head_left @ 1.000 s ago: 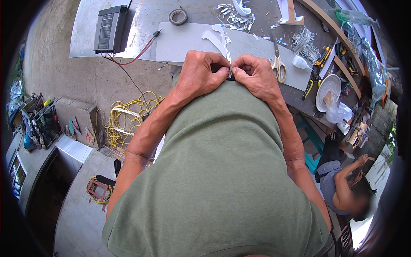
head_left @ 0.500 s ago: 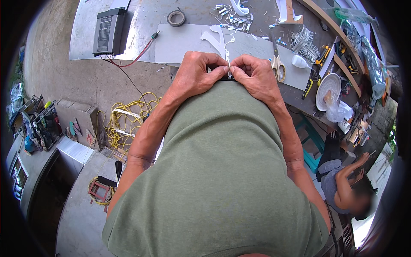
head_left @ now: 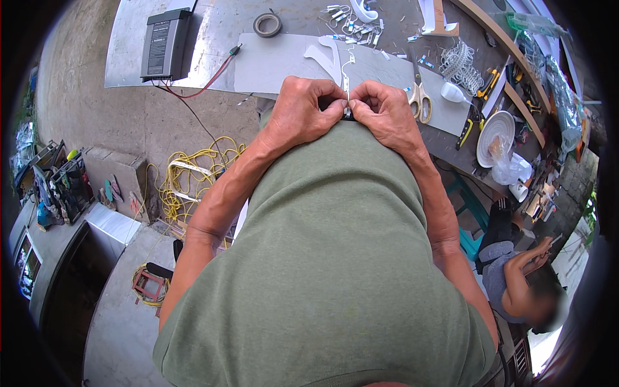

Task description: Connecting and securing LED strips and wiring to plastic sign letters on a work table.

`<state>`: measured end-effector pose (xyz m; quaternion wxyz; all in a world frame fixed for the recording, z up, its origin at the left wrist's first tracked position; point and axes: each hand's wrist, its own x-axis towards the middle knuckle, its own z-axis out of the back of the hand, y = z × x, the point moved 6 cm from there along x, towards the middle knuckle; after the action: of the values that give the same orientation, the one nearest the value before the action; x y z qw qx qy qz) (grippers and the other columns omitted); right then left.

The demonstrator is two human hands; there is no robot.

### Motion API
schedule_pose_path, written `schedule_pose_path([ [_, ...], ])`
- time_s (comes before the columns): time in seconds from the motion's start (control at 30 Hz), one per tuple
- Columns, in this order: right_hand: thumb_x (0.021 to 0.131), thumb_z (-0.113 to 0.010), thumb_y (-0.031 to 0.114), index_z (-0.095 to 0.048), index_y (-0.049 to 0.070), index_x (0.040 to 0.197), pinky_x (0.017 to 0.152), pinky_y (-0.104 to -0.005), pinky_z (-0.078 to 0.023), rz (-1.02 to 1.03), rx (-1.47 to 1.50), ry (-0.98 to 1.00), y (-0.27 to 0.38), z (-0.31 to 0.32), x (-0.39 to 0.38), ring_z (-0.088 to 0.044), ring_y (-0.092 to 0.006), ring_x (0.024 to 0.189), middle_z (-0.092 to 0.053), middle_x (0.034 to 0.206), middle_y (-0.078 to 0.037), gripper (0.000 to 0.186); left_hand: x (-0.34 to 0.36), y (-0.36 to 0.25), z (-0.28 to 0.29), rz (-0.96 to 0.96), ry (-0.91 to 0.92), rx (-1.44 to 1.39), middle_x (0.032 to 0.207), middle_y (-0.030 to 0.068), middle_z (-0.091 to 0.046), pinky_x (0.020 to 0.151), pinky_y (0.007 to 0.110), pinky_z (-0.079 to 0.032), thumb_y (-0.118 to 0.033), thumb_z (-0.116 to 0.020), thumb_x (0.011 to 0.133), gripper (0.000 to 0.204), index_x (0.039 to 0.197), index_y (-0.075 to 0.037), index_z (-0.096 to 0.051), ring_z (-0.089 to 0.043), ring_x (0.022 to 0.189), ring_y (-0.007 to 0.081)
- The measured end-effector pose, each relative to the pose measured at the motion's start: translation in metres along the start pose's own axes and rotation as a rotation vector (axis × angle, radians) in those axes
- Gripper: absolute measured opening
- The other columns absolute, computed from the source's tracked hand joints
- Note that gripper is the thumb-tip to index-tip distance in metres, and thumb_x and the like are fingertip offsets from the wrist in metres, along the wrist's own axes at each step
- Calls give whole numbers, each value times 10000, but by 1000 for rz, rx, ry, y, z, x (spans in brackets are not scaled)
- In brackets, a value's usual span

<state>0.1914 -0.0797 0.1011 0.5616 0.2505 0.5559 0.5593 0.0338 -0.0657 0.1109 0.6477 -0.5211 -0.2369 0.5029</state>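
Note:
My left hand (head_left: 305,111) and my right hand (head_left: 385,116) meet at the table's near edge, just in front of my shirt. Both are closed in a pinch, thumbs against fingers, on a thin white wire strand (head_left: 346,84) with small white modules on it. The fingertips partly hide the pinched spot. From there the strand runs away over a grey sheet (head_left: 277,64), past a white curved letter-like piece (head_left: 327,59). Scissors (head_left: 422,106) with pale handles lie just beyond my right hand.
A dark power supply box (head_left: 166,48) with red and black leads stands at left, near a tape roll (head_left: 266,26). Loose modules (head_left: 351,24), a wire coil (head_left: 459,64) and a round white dish (head_left: 495,138) lie farther right. Another person (head_left: 516,277) sits at lower right.
My hands keep their pinch on the wire strand, with only a slight shift of the fingers. The seated person's hands have come closer together.

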Motion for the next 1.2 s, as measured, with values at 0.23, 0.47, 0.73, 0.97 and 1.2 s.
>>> schedule_pose_path([
  [0.23,855,-658,122,-699,-34,895,599,-275,-496,-58,48,16,-6,-1,-1,-593,-90,657,-678,727,-54,166,1,1,-1,12,19,24,758,103,-749,620,268,-558,-84,-704,835,157,938,18,-766,-677,653,94],
  [0.47,857,-656,123,-700,-36,898,608,-273,-502,-57,51,32,-7,-1,-1,-602,-98,667,-680,740,-60,170,1,3,-1,-4,21,4,758,98,-749,618,267,-554,-80,-701,833,159,941,14,-768,-673,654,90],
  [0.73,877,-677,119,-715,-36,907,622,-245,-517,-87,117,-2,-5,-2,-3,-617,-76,681,-690,758,-49,162,-1,5,1,45,69,-73,817,100,-753,660,281,-552,-83,-696,839,189,986,16,-757,-671,713,100],
  [0.97,879,-676,112,-721,-32,919,611,-246,-521,-66,79,-17,-8,-2,-3,-618,-74,655,-696,742,-45,156,-2,8,2,73,91,-103,834,88,-755,664,277,-547,-95,-703,863,181,991,21,-758,-668,716,109],
  [1.2,876,-677,113,-717,-36,923,600,-248,-517,-38,24,-12,0,-1,-2,-618,-70,642,-694,725,-53,162,0,4,1,59,78,-47,815,100,-755,665,274,-554,-90,-704,864,168,979,19,-758,-674,705,103],
])
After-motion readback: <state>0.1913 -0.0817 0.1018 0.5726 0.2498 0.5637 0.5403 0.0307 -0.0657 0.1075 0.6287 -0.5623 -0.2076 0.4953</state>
